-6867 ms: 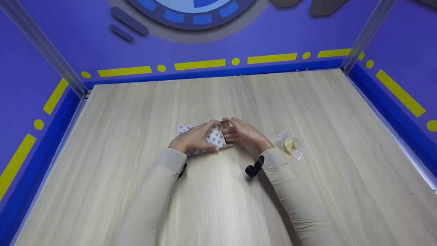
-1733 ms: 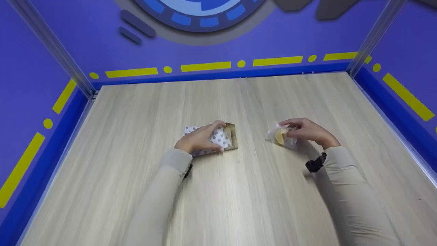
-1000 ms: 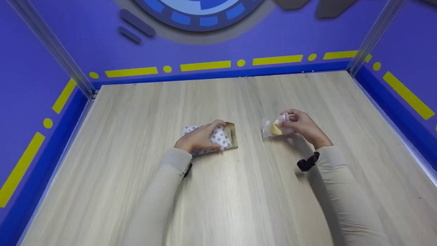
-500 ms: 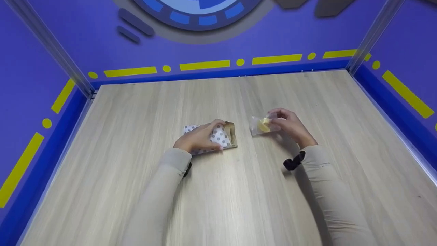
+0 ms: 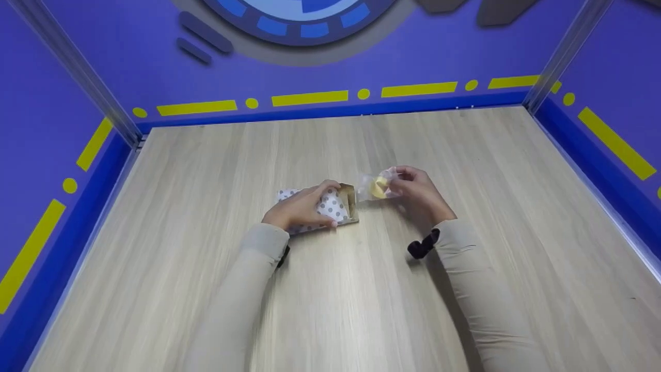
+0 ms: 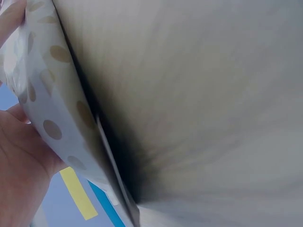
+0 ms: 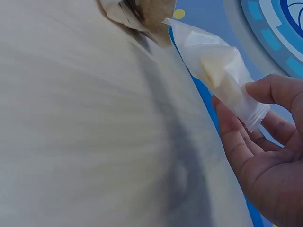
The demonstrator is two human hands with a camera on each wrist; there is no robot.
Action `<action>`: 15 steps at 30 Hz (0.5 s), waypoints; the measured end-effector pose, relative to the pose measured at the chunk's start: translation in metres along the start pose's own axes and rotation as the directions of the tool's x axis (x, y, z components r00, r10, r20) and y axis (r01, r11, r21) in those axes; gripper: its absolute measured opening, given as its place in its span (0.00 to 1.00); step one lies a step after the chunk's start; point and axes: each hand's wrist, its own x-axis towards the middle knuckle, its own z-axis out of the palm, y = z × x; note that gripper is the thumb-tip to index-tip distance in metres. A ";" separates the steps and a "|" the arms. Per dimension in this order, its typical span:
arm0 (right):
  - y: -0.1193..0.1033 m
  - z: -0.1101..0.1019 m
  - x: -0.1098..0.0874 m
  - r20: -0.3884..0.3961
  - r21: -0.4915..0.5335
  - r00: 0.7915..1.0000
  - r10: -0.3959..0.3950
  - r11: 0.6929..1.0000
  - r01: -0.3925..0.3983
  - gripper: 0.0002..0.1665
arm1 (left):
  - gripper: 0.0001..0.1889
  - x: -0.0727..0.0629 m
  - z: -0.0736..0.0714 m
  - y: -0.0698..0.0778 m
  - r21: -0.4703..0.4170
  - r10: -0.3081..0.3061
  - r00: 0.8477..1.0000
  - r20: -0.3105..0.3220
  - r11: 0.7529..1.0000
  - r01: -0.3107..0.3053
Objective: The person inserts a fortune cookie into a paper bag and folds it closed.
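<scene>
While the left hand (image 5: 301, 209) grips the dotted bag (image 5: 333, 207) on the table (image 5: 361, 305), its thumb and fingers set wide across the bag's two edges, the right hand (image 5: 419, 190) pinches a clear packet (image 5: 366, 189) by one end, thumb against fingers, with a yellow piece (image 5: 380, 188) inside. The packet is held above the table just beside the bag's open brown mouth (image 5: 349, 196), which faces it; whether the two touch, I cannot tell.
</scene>
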 end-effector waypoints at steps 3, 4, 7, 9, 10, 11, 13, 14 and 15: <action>0.000 0.010 0.001 -0.006 0.048 0.999 0.038 0.998 -0.037 0.27 | 0.45 0.000 0.000 0.000 -0.001 -0.004 1.000 0.000 1.000 0.004; 0.000 0.012 0.002 -0.003 0.067 0.999 0.050 0.996 -0.050 0.27 | 0.45 0.000 0.000 -0.001 -0.001 -0.004 1.000 0.000 1.000 0.004; 0.000 0.020 0.002 0.002 0.084 0.998 0.068 0.994 -0.068 0.26 | 0.45 0.000 0.000 -0.001 0.000 -0.003 1.000 -0.002 1.000 0.003; 0.000 0.024 0.003 0.001 0.085 0.998 0.070 0.994 -0.070 0.26 | 0.45 0.000 0.000 -0.001 0.001 -0.007 1.000 -0.003 1.000 0.007; 0.000 0.025 0.003 0.000 0.089 0.997 0.072 0.993 -0.072 0.25 | 0.45 0.000 0.000 -0.001 0.000 -0.010 1.000 -0.003 1.000 0.010; 0.001 0.027 0.004 -0.001 0.087 0.997 0.073 0.994 -0.072 0.25 | 0.44 0.000 0.000 -0.001 0.000 -0.013 1.000 -0.004 1.000 0.013; 0.001 0.031 0.005 -0.004 0.100 0.997 0.079 0.992 -0.079 0.26 | 0.44 0.000 0.000 0.000 0.000 -0.018 1.000 -0.004 1.000 0.018; 0.002 0.032 0.005 -0.002 0.100 0.997 0.080 0.992 -0.079 0.26 | 0.44 0.000 0.000 0.000 0.001 -0.022 1.000 -0.005 1.000 0.022; 0.002 0.034 0.005 -0.001 0.099 0.997 0.079 0.992 -0.078 0.27 | 0.44 0.000 0.000 0.000 0.003 -0.023 1.000 -0.006 1.000 0.024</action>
